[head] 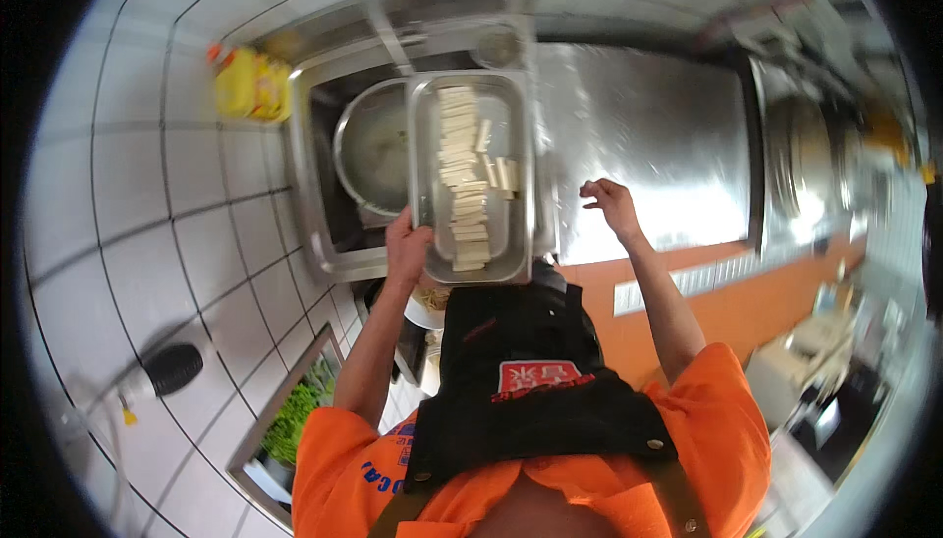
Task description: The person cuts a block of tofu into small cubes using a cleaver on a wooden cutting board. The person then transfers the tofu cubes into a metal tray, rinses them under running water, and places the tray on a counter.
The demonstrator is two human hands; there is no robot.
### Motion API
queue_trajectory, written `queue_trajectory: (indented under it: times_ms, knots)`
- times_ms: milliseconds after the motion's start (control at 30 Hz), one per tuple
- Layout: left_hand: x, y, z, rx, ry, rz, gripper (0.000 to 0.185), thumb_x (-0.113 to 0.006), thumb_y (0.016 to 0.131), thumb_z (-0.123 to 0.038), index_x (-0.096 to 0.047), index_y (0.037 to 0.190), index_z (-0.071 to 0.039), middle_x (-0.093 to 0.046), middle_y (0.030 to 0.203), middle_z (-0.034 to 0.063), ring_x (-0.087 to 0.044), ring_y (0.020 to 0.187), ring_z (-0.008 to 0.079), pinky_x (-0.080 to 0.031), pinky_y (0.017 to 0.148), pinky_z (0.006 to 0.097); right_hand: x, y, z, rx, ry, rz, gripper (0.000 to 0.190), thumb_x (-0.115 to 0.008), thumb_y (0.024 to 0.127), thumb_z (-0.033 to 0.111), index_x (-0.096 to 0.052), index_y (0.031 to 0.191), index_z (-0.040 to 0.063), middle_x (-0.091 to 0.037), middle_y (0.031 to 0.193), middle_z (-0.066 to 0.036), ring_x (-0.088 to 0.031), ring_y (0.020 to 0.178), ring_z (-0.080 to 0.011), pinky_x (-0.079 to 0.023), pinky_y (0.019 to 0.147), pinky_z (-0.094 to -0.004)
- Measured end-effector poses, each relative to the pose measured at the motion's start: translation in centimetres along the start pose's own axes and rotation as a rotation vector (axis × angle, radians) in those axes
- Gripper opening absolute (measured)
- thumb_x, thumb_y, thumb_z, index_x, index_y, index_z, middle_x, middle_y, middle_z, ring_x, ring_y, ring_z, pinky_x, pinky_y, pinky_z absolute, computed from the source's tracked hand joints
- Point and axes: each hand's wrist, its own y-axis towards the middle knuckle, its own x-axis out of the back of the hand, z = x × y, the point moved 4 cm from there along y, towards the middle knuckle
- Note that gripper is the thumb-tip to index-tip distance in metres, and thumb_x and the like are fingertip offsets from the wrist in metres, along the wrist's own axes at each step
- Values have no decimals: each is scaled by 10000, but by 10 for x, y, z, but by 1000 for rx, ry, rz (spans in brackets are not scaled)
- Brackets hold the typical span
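Observation:
My left hand point(407, 249) grips the near left rim of a rectangular stainless steel pan point(507, 243). Pale cut strips point(458, 136), perhaps tofu, lie in a long row down the pan, with several loose ones to the right of the row. The pan sits across the right part of a steel sink point(324, 261), partly covering a round metal basin point(368, 147) inside it. Over the steel worktop point(648, 118) to the right, my right hand point(610, 203) is apart from the pan, fingers bent, with nothing visible in it.
A yellow bottle with a red cap point(243, 85) stands left of the sink against the tiled wall point(132, 162). Beyond the worktop at right is a large round metal pot point(796, 155). Leafy greens point(295, 416) are at lower left, below a black-headed wall fitting point(173, 368).

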Motion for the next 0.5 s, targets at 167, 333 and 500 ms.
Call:
queue_trajectory:
  times_ms: [167, 333, 500]
  knots:
    - [-50, -27, -1, -47, 15, 113, 439, -512, 666, 23, -649, 1082, 52, -670, 926, 22, -585, 804, 103, -460, 729, 235, 105, -142, -147, -207, -490, -332, 324, -748, 841, 224, -622, 752, -62, -611, 646, -134, -582, 555, -165, -473, 544, -355]
    - [-131, -67, -5, -19, 161, 245, 497, -506, 657, 38, -645, 1135, 43, -674, 943, 34, -601, 830, 123, -468, 734, 238, 162, -298, -344, -630, -167, -373, 252, -752, 801, 127, -567, 756, -37, -616, 656, -114, -623, 536, -215, -542, 509, -361]
    - [-237, -109, 10, -6, 353, 351, 499, -511, 656, 49, -634, 1140, 53, -676, 956, 60, -613, 807, 144, -490, 737, 260, 155, -456, -464, -915, 338, -374, 140, -696, 848, 101, -627, 850, -22, -649, 708, -143, -658, 581, -253, -576, 531, -377]
